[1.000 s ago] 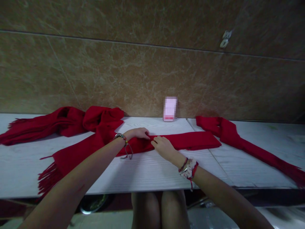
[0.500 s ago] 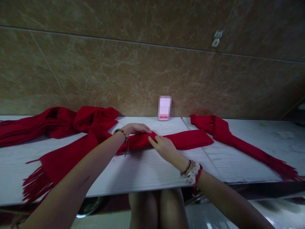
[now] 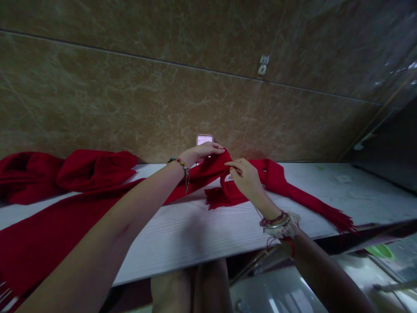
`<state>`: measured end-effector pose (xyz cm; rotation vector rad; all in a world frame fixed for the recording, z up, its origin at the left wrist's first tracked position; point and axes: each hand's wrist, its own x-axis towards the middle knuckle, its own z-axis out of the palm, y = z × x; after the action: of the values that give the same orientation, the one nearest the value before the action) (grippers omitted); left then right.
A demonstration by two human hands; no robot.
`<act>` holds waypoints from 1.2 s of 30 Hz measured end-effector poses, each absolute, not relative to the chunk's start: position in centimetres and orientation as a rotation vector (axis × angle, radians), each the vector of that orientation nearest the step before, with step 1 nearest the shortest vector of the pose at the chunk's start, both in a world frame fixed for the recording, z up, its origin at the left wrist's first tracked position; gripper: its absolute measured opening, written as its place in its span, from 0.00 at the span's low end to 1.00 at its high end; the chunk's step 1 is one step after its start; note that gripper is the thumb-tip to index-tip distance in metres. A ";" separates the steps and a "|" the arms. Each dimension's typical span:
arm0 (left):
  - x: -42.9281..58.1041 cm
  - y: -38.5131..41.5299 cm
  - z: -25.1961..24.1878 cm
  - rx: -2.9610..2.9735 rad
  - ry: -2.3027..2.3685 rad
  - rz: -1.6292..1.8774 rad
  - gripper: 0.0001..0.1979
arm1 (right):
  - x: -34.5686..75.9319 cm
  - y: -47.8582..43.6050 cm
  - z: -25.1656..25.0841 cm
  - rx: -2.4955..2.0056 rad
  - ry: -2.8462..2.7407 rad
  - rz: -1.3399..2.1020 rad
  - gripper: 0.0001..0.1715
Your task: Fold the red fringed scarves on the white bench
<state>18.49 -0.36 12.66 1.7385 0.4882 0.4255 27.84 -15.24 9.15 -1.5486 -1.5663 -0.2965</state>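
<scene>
Brown marbled tile [image 3: 156,104] is backing a white bench [image 3: 156,248], over which a red scarf [image 3: 213,168] is stretching between both hands. The left hand [image 3: 202,151] is pinching its upper edge with the fingertips; the right hand [image 3: 246,174] is gripping it just beside. Keeping both pinches level should be helping the cloth stay smooth.

Red scarf [image 3: 208,170]: matt, soft-looking cloth. Tabletop [image 3: 163,243]: white wood-grain finish. Wall tiles [image 3: 130,104]: smooth, marble-veined, faintly glossy. Bangle [image 3: 280,223]: shiny metal.

2 hands [image 3: 203,151] [image 3: 246,176], approx. 3 scarves [image 3: 94,169] [image 3: 208,170] [image 3: 302,198], 1 ph. [image 3: 205,139]
</scene>
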 end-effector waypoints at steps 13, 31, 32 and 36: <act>28.5 -7.3 8.4 2.447 0.604 0.362 0.26 | 39.7 -17.7 4.5 -1.671 -0.717 0.426 0.08; 17.9 -7.0 3.4 3.356 0.513 0.246 0.30 | 40.3 -17.4 4.4 -1.452 -0.587 0.630 0.08; 17.8 -6.1 3.8 3.359 0.389 0.248 0.29 | 40.4 -17.6 3.9 -1.455 -0.598 0.634 0.07; 17.2 -4.7 3.8 3.273 0.003 0.102 0.30 | 40.5 -18.1 2.0 -1.511 -0.634 0.619 0.05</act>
<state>17.22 -4.70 3.83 3.2732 0.0029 0.1020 40.46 -18.12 2.03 -1.5108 -0.6343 0.6192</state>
